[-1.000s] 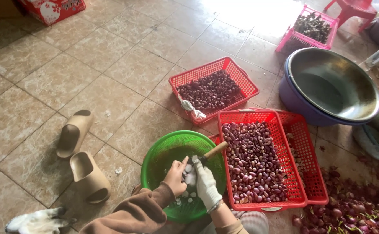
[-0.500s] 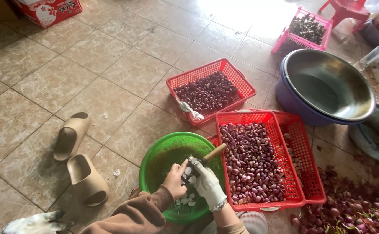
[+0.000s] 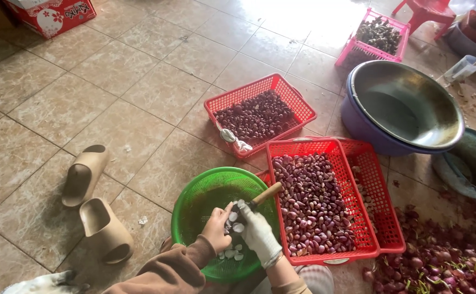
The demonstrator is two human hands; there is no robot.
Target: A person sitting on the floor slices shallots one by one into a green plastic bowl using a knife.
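Shallot: pinched in the bare left hand [image 3: 216,227], over the green basket [image 3: 194,201].
Right hand: gloved right hand [image 3: 257,231] gripping a wooden-handled knife [image 3: 265,194], blade against the bulb.
Peeled pieces: pale, just beneath both hands.
Red basket: red basket [image 3: 325,250] of unpeeled bulbs beside the right hand.
Tip: shallow cuts, blade angled off the thumb, I'd say.
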